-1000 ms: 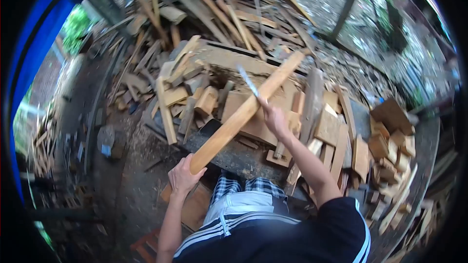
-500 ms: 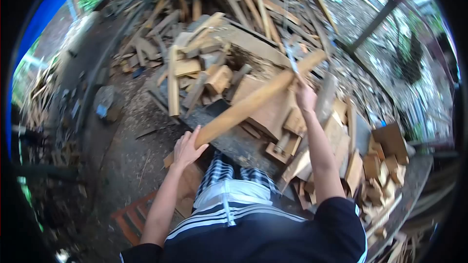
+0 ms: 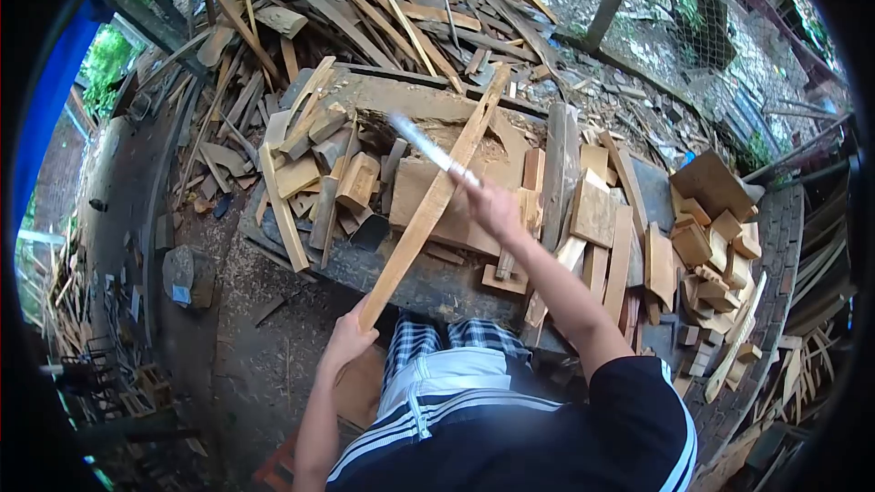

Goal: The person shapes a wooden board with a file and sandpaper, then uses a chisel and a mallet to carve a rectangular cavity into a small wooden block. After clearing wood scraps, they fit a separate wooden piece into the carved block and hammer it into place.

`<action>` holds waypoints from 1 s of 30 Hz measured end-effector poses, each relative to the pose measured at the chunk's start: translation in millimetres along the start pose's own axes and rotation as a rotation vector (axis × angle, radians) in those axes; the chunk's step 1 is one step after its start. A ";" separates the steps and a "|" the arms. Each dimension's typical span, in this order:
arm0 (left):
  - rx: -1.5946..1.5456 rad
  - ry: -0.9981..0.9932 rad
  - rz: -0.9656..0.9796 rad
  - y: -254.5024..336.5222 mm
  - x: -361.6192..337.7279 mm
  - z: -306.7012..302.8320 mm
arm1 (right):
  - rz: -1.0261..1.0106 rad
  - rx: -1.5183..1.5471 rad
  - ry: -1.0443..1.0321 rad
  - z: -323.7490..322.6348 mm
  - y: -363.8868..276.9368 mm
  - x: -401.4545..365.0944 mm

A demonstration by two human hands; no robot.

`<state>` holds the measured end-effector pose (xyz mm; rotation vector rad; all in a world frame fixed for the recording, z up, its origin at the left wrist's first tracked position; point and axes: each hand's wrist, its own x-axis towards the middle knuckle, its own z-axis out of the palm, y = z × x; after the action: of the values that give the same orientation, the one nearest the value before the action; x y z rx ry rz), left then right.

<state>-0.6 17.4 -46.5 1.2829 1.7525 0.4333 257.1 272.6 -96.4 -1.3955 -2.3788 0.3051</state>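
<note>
A long wooden strip (image 3: 421, 220) slants up and away across the bench, a dark notch or hole near its far end. Its near end is wrapped in the fingers of my left hand (image 3: 348, 343), by my left thigh. My right hand (image 3: 495, 211) is closed on the handle of a long-bladed knife (image 3: 421, 144), just right of the strip's middle. The pale blade, smeared by motion, crosses over the strip and points to the far left. Beneath them, a broad wooden block (image 3: 408, 184) rests on the workbench (image 3: 351, 260).
Cut wood blocks (image 3: 358, 180) lie left on the bench, and more offcuts (image 3: 720, 251) are heaped at right. Beyond the bench rises a pile of scrap boards (image 3: 365, 14). A stump (image 3: 189, 275) stands on the ground at left.
The strip has swung to a steeper slant, its far end moving left. My right hand has moved left and nearer, and the blade now points leftward across the strip. My left hand has dropped lower.
</note>
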 end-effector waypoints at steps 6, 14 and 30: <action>0.035 -0.017 -0.095 -9.5 5.7 -8.3 | 0.033 0.052 -0.030 11.8 -27.3 -8.4; 0.008 -0.036 -0.090 -27.0 14.5 5.7 | -0.049 -0.080 0.056 -3.0 2.5 9.9; -0.083 -0.061 -0.125 -38.6 19.4 0.8 | -0.141 -0.294 0.167 33.6 -16.3 -17.1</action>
<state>-23.5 18.9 -83.1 1.1105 1.7346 0.3874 237.9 249.6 -124.5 -1.3040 -2.4358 -0.1996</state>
